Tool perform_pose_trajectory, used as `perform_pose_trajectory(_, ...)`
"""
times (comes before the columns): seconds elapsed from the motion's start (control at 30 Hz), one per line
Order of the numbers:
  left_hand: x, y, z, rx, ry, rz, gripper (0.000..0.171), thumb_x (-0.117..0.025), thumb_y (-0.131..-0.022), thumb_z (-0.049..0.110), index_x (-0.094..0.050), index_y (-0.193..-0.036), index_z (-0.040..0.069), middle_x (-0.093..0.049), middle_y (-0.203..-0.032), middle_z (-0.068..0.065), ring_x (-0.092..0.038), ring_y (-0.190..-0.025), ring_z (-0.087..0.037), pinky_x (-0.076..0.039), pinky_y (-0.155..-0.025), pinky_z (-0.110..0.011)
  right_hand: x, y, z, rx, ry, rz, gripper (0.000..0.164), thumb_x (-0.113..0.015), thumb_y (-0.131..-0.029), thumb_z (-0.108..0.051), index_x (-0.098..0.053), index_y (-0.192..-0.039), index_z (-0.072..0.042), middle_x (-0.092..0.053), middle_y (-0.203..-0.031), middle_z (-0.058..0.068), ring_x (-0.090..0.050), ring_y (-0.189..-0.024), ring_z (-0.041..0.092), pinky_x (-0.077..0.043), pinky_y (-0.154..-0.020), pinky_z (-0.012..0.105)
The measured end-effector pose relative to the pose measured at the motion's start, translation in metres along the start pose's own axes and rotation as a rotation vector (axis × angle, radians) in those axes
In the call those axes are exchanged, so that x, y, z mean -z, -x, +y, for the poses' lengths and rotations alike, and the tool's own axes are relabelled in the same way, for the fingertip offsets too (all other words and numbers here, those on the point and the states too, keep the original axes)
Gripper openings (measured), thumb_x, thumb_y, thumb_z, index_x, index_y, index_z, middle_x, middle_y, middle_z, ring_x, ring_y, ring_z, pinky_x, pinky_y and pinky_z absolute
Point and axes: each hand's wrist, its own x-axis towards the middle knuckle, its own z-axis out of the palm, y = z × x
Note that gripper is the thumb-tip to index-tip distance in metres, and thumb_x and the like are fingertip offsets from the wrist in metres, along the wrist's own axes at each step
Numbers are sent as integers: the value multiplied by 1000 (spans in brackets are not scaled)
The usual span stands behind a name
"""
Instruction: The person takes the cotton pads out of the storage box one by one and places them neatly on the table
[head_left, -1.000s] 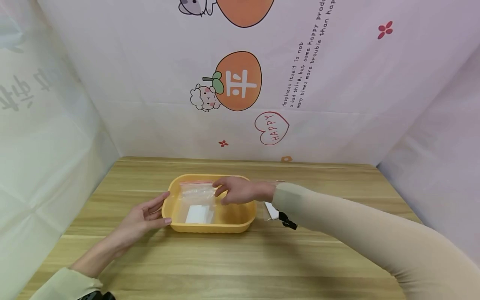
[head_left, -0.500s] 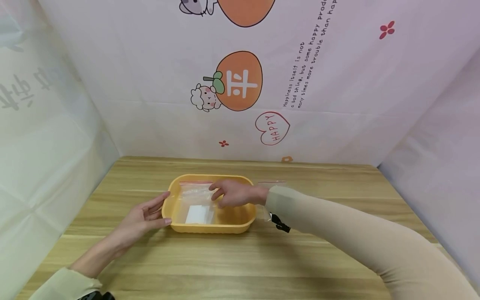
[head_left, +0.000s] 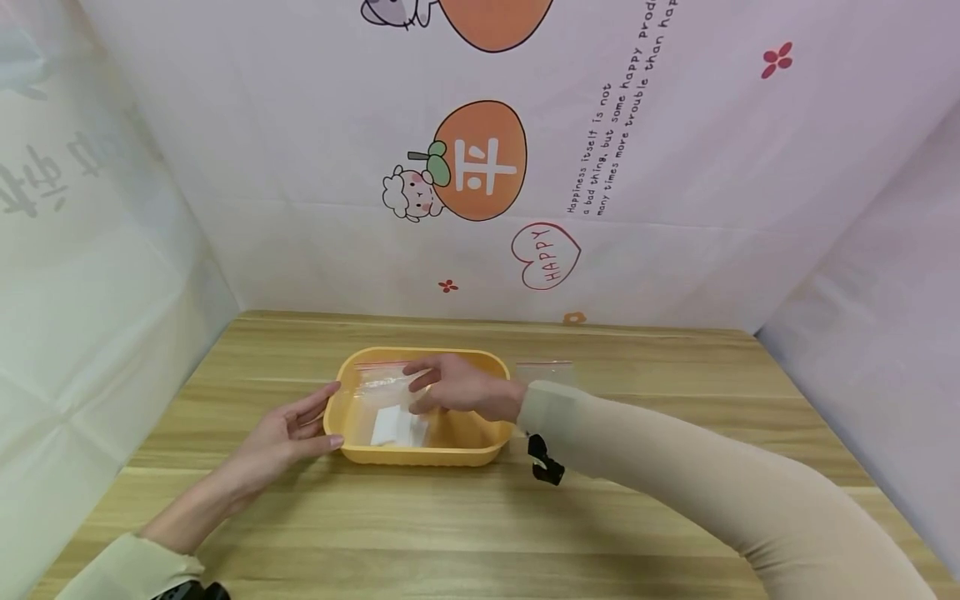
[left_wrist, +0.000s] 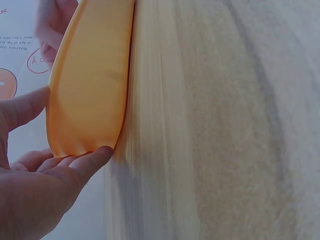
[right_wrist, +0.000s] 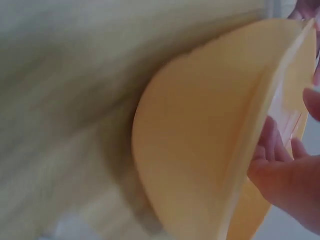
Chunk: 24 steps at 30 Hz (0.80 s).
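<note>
A yellow plastic bin [head_left: 420,456] sits on the wooden table. My left hand [head_left: 277,442] grips its left end, thumb near the front corner and fingers farther back along the rim. In the left wrist view, the fingers [left_wrist: 92,162] lie against the bin's outer wall [left_wrist: 92,75]. Inside the bin lies a clear zip bag [head_left: 382,385] with a red-lined top and a white rectangular piece [head_left: 388,425] in it. My right hand [head_left: 457,387] reaches into the bin over the bag's right side, fingers loosely bent and thumb apart from them; the fingertips overlap the bag.
Another clear zip bag [head_left: 545,375] lies on the table right of the bin, partly hidden behind the right sleeve [head_left: 637,433]. A printed white curtain [head_left: 660,275] stands behind the table [head_left: 450,533], with white sheets at both sides. A black strap piece [head_left: 545,461] hangs from the right wrist.
My right hand has moved left and slightly lower into the bin. The bag's top has shifted a little left, and its white piece now sits at a slant. The left hand stays put.
</note>
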Motion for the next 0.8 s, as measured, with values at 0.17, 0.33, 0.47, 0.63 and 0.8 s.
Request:
perform_pose_trajectory(0.17, 0, 0, 0, 0, -1, 2, 86, -73, -100, 10, -20, -167, -1, -15, -170, -29, -30, -150, -46, -46, -105, -23, -16, -1, -1, 7, -133, 103, 48, -83, -89, -4, -66, -134, 0, -70, -116, 14, -69, -96, 21, -61, -86, 39)
perform_pose_trajectory(0.33, 0, 0, -1, -11, -8, 3, 88, -75, -99, 12, -20, -167, -1, -15, -170, -29, -29, -150, -47, -45, -105, -23, -29, -4, -4, -39, -235, 226, 42, -84, -87, 3, -66, -125, 6, -72, -95, 14, -71, -73, 24, -65, -72, 40)
perform_pose_trajectory(0.47, 0, 0, -1, -9, -6, 5, 88, -75, -99, 12, -20, -166, -1, -15, -170, -29, -30, -150, -46, -46, -105, -24, -35, -7, -6, -77, -264, 287, 42, -83, -84, 11, -66, -122, 6, -69, -83, 13, -70, -64, 22, -65, -68, 38)
perform_pose_trajectory(0.63, 0, 0, 0, 8, -4, 6, 87, -75, -99, 12, -21, -167, 1, -16, -170, -27, -31, -150, -45, -47, -103, -24, -33, -9, -7, -80, -228, 278, 39, -74, -86, 15, -70, -123, 4, -64, -85, 11, -62, -66, 20, -64, -67, 34)
perform_pose_trajectory(0.8, 0, 0, 1, 23, 5, 1, 88, -74, -100, 13, -20, -168, 3, -15, -171, -27, -31, -150, -45, -48, -105, -27, -28, -7, -6, -51, -170, 254, 40, -79, -88, 7, -69, -126, 3, -68, -97, 10, -61, -68, 20, -61, -62, 33)
